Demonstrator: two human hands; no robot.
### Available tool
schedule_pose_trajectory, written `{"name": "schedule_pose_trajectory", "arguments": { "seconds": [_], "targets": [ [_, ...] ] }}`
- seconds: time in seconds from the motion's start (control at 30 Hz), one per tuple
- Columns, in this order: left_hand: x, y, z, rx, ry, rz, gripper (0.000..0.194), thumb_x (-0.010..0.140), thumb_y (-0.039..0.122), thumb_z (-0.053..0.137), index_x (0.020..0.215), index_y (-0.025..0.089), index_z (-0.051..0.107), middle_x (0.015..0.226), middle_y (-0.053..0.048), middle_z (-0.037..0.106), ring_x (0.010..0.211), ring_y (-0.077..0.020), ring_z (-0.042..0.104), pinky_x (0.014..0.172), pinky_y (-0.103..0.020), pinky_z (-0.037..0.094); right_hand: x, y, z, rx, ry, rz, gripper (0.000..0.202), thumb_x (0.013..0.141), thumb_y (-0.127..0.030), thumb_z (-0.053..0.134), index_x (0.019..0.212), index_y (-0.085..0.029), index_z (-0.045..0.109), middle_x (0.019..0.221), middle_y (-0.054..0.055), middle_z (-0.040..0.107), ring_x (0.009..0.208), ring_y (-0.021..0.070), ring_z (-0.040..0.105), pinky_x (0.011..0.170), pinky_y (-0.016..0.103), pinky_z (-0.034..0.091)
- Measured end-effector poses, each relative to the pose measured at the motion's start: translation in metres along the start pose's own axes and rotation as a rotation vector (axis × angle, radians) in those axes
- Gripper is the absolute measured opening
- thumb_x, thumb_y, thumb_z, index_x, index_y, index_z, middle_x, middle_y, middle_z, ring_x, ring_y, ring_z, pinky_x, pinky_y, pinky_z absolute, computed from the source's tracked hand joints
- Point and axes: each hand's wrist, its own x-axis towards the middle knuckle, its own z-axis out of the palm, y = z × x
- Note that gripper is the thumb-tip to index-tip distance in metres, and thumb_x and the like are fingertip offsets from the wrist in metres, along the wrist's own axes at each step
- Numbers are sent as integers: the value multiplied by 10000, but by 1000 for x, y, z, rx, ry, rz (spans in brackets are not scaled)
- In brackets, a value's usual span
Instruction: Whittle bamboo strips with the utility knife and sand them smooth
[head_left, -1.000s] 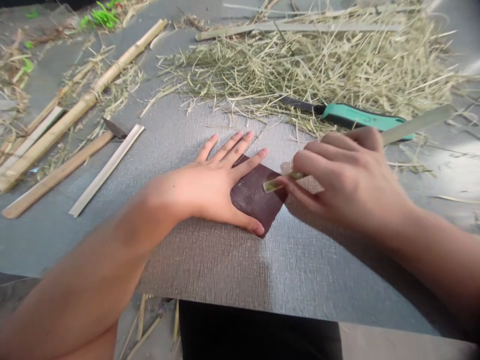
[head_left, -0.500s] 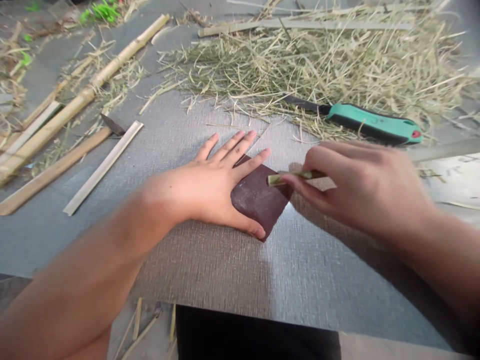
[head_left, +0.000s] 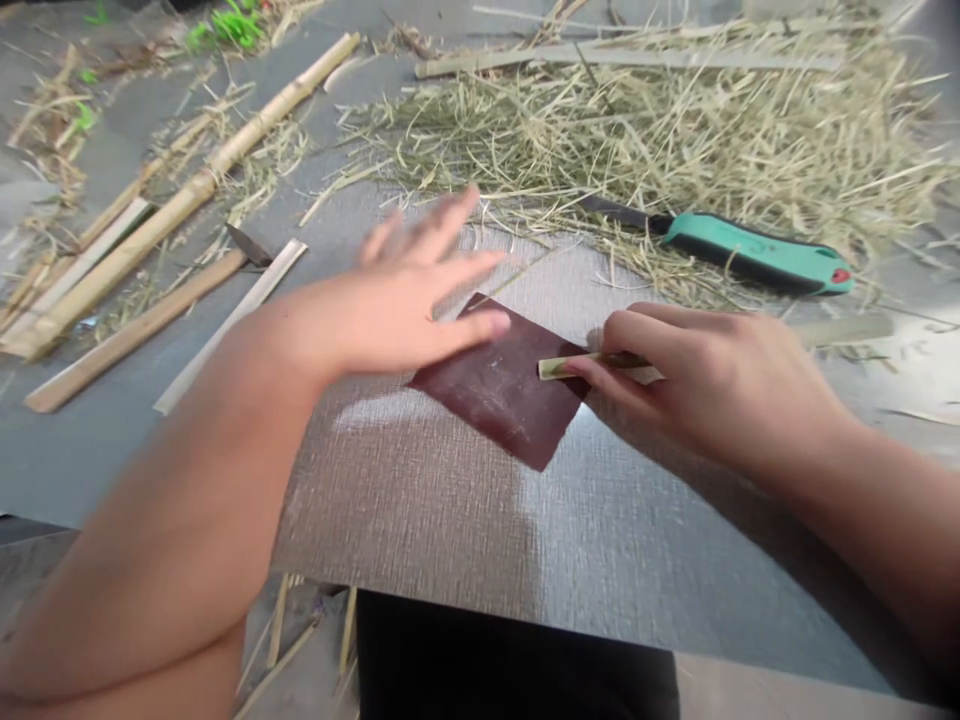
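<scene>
A dark red-brown sheet point(head_left: 510, 390), scuffed with pale dust, lies askew on the grey textured table point(head_left: 420, 520). My left hand point(head_left: 412, 300) is over the sheet's upper left edge, fingers spread and somewhat blurred; it holds nothing. Whether its thumb touches the sheet I cannot tell. Between thumb and bent fingers, my right hand point(head_left: 697, 370) pinches a thin greenish bamboo strip point(head_left: 555, 369). The strip's cut end sits over the right part of the sheet, and the rest runs back under my palm.
Behind the hands lies a heap of bamboo shavings point(head_left: 637, 140), with a green-handled knife point(head_left: 757, 252) at its front edge. To the left are a hammer point(head_left: 142, 330), a pale flat strip point(head_left: 232, 325) and a long bamboo stick point(head_left: 172, 195).
My left hand has lifted off the middle of the sheet and moved up and left, uncovering more of it. My right hand keeps its pinch on the strip. The view has shifted slightly.
</scene>
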Motion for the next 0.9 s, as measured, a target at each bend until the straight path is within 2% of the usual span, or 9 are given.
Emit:
{"name": "schedule_pose_trajectory", "arguments": {
  "seconds": [0.03, 0.1, 0.17, 0.27, 0.43, 0.53, 0.63, 0.77, 0.9],
  "targets": [
    [1, -4, -3, 25, 139, 7, 651, 1170, 745, 584, 1628, 337, 801, 2083, -7, 161, 1898, -554, 155, 1520, -799, 47, 1, 0, 1, 11, -1, 7, 559, 1222, -653, 569, 895, -208, 657, 837, 45, 686, 654, 144, 435, 667, 338, 190],
    [4, -5, -6, -25, 322, 31, 490, 1174, 673, 621, 1254, 283, 906, 1754, -110, 675, 1612, -451, 613, 1413, -700, 406, 2, 0, 3, 25, 4, 16, 581, 1217, -676, 568, 892, -203, 662, 841, 51, 686, 646, 137, 407, 671, 334, 179],
    [7, 0, -3, -169, 284, 110, 463, 1183, 618, 603, 1059, 268, 880, 1216, -96, 846, 1175, -333, 780, 1120, -562, 617, 2, -1, 4, 32, 1, 26, 584, 1218, -672, 565, 895, -195, 664, 848, 59, 691, 641, 130, 389, 671, 332, 168],
    [10, 7, 6, -191, 119, 174, 467, 1180, 565, 562, 1230, 270, 920, 1245, -97, 808, 1265, -350, 753, 1137, -581, 584, 2, -4, 3, 26, -6, 29, 576, 1218, -660, 568, 901, -189, 669, 841, 60, 686, 632, 122, 369, 667, 321, 159],
    [7, 1, 4, 28, 228, -132, 883, 1180, 911, 369, 1810, 336, 601, 1710, -1, 668, 1717, -467, 408, 1464, -760, 258, 2, -6, -1, -27, -36, 44, 548, 1223, -635, 563, 933, -188, 693, 878, 53, 699, 639, 121, 390, 662, 314, 162],
    [3, 9, -2, -38, 167, -43, 826, 1212, 832, 372, 1852, 338, 540, 1830, 13, 596, 1765, -424, 394, 1515, -663, 254, 2, -5, 0, -47, -29, 48, 534, 1219, -629, 567, 954, -190, 711, 893, 51, 704, 646, 124, 400, 661, 316, 163],
    [2, 23, 3, -57, -25, 146, 963, 1076, 885, 659, 1854, 325, 561, 2003, -44, 400, 1868, -466, 270, 1547, -616, 212, 2, -5, 0, -55, -20, 52, 504, 1215, -614, 576, 980, -195, 727, 893, 51, 710, 659, 131, 415, 667, 313, 166],
    [5, 32, 19, -23, -254, 215, 1441, 892, 1005, 804, 2009, 342, 181, 2099, -26, -58, 1936, -455, -90, 1565, -617, -50, 3, -7, -2, -22, -33, 28, 487, 1216, -598, 557, 1008, -199, 744, 898, 60, 723, 673, 139, 441, 684, 318, 180],
    [7, 32, 27, -23, -277, 190, 1421, 946, 993, 760, 2018, 366, 70, 2073, 3, -147, 1927, -422, -159, 1558, -595, -98, 3, -6, -6, -45, -30, 5, 459, 1188, -584, 589, 967, -200, 709, 882, 70, 720, 691, 151, 459, 688, 323, 192]
  ]
}}
